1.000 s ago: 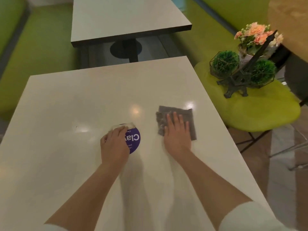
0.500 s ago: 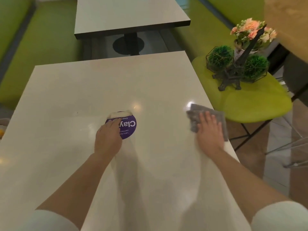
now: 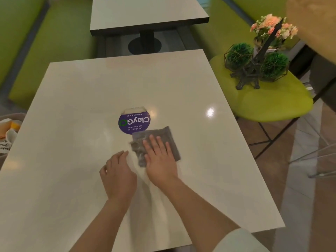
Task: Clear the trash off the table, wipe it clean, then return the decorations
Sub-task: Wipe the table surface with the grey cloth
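A grey cloth (image 3: 171, 138) lies on the white table (image 3: 76, 99), just below a round purple "ClayGo" sticker (image 3: 134, 120). My right hand (image 3: 160, 159) presses flat on the cloth with straight fingers. My left hand (image 3: 118, 174) rests on the table beside it, fingers loosely bent, holding nothing. The decorations stand on a green chair (image 3: 272, 104) to the right: a dark tower model (image 3: 252, 70), two green moss balls in wire frames (image 3: 239, 55), and a pot of pink flowers (image 3: 272, 28).
A bag or bin with trash (image 3: 8, 135) sits at the table's left edge. A second white table (image 3: 145, 13) stands beyond, with green benches (image 3: 45, 51) on both sides. A wooden counter (image 3: 312, 22) is at the far right.
My right hand slid the cloth from the table's right edge back to the middle, below the sticker. My left hand came off the sticker and moved nearer to me.
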{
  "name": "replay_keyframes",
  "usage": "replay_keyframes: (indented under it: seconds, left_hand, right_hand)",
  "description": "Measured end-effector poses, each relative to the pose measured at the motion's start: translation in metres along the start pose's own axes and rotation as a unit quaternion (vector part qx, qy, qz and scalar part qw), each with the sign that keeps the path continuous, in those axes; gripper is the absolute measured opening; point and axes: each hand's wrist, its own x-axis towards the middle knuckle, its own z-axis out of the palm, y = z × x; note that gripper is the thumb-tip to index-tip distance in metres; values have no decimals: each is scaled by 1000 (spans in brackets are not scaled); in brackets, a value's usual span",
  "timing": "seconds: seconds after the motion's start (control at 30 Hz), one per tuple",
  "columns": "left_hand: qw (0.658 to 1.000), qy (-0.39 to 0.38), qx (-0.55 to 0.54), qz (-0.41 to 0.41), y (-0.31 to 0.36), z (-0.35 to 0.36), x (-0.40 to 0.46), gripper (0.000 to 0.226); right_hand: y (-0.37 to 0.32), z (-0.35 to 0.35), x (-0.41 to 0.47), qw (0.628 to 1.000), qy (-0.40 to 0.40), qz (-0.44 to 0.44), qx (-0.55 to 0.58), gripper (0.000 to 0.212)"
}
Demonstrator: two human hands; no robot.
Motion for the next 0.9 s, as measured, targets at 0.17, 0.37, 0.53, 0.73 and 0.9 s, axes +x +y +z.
replay_keyframes:
  seconds: [0.17,0.37,0.53,0.73,0.9]
  left_hand:
    - [999,-18,26,34,-3,-3,0,60]
    - [996,-10,1,91,-18,0,0,60]
    - [995,-21,-3,97,-20,-6,9,43]
    - [992,-82,21,95,-24,-12,17,42]
    - [987,-139,14,85,-18,-11,4,53]
  right_hand:
    - [87,-23,-19,995,44,87,-31,59]
    - [202,-57,-67,951,103,289,-28,51]
    - [141,-32,-54,947,122,295,-12,56]
    - [5,16,-76,995,64,78,-7,56]
    - [66,3,-105,998,35,41,-14,57]
